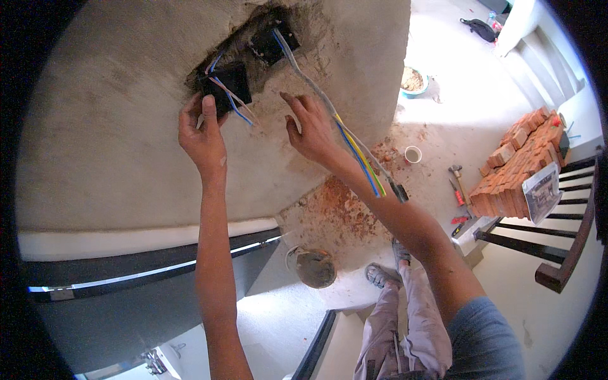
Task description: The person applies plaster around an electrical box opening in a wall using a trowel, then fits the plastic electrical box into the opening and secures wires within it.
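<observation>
The left hand (204, 138) grips the lower-left corner of a black square plastic box (239, 80), thumb in front. The right hand (311, 132) is open and empty, its slightly bent fingers near the wall just right of that box. Blue and pinkish thin wires (235, 101) come from the box and trail down to the right.

The held box is at the lower-left end of a jagged recess (250, 29) whose long axis slopes up to the right; the box's broad face is turned outward, neither side plainly longer. A second black box (269, 47) sits at the upper end, making two. From it one long grey cable (310, 81) runs down across the right forearm, splitting into blue and yellow-green strands.

Bare grey plaster wall (114, 126) spreads left of the left hand; its right edge lies beyond the cable. Farther out are one white cup (413, 154), one hammer (458, 177) and one stack of red bricks (506, 180).
</observation>
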The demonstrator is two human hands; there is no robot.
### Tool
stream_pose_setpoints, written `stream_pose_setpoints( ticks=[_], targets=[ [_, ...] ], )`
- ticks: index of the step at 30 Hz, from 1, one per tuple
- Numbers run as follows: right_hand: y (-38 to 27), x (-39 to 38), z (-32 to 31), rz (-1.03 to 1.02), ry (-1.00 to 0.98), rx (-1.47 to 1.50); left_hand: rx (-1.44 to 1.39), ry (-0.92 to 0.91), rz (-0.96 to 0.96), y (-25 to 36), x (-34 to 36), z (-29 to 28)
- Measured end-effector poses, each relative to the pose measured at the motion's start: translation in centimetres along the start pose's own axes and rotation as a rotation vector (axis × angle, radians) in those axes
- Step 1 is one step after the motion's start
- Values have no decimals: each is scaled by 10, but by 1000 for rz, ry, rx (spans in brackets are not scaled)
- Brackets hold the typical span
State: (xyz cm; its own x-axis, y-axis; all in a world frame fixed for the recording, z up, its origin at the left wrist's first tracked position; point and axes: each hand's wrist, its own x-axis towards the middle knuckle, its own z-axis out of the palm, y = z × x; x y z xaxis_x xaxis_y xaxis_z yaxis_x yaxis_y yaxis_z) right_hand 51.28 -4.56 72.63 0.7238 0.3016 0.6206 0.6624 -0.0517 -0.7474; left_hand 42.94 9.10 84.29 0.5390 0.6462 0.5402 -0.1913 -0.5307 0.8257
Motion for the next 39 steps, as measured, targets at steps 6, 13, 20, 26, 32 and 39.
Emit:
stream_pose_setpoints(
  ticks=[6,13,20,26,32,39],
  targets=[
    [-28,3,2,161,20,500,-139,135,-85,-5,-16,22],
    [-41,44,5,179,67,596,40,89,-49,-10,-22,17],
    [-22,50,11,180,-9,487,516,-51,378,-8,-14,3],
    [-4,59,17,-81,50,395,837,-170,616,-9,-4,-14],
    [11,72,35,-357,154,405,822,-22,872,-12,2,-16],
    [51,69,8,-709,169,113,921,150,1048,-40,3,-5]
  ],
)
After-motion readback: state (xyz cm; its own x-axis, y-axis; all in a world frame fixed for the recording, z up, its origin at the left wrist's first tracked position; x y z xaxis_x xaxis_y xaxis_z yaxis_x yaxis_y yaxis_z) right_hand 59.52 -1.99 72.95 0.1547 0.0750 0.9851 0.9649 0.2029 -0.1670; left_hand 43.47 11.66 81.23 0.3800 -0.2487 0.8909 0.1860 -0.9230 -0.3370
